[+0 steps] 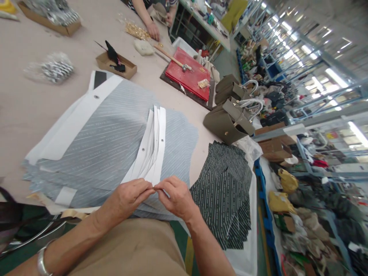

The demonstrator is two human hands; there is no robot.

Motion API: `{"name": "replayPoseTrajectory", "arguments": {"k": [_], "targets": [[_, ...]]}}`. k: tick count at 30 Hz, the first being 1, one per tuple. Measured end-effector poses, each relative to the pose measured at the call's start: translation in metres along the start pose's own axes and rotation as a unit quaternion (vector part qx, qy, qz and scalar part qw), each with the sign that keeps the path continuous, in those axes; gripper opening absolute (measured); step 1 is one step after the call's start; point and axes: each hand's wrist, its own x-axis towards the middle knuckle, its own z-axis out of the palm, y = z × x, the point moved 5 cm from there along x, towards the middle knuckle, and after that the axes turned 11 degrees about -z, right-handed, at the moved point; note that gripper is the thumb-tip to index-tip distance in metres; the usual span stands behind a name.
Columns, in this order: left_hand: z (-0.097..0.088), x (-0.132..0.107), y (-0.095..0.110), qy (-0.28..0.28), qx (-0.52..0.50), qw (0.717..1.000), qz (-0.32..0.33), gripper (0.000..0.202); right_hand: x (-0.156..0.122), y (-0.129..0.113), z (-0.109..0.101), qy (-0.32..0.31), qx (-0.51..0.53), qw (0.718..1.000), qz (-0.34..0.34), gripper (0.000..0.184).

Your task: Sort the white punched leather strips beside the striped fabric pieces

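White strips [159,161] have their near ends pinched by the left hand [129,195] and the right hand [176,197], with fingertips close together. The strips lie over a pile of blue-grey striped cloth [115,122] on the pale surface [17,76]. Dark striped cloth [224,191] is on the right. Farther off sit two green-brown bags [228,120]. Farther still, a hammer [172,58] lies partly on a red board [178,74], and another person's hand [153,30] rests near gold bits [136,30].

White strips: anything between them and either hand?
Nothing visible. The left hand and right hand pinch at the near ends of the white strips; the grey-blue sheets lie beneath, not between.
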Motion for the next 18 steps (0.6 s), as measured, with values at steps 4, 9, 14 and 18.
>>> {"name": "replayPoseTrajectory", "arguments": {"k": [4,9,14,18], "targets": [[-0.010,0.002,-0.001,0.026,-0.036,0.999,-0.023,0.030,0.008,0.006,0.016,0.031,0.007,0.999,0.041,0.016],[-0.023,0.003,-0.004,0.052,-0.068,0.994,-0.067,0.026,0.022,0.064,0.028,0.172,0.151,0.935,0.271,0.013],[-0.007,0.004,-0.022,-0.028,-0.106,0.983,-0.148,0.028,0.054,0.146,0.038,0.232,0.304,0.843,0.377,0.025],[0.010,0.005,-0.037,-0.088,-0.102,0.977,-0.165,0.025,0.078,0.183,0.042,0.204,0.273,0.854,0.392,0.024]]}}
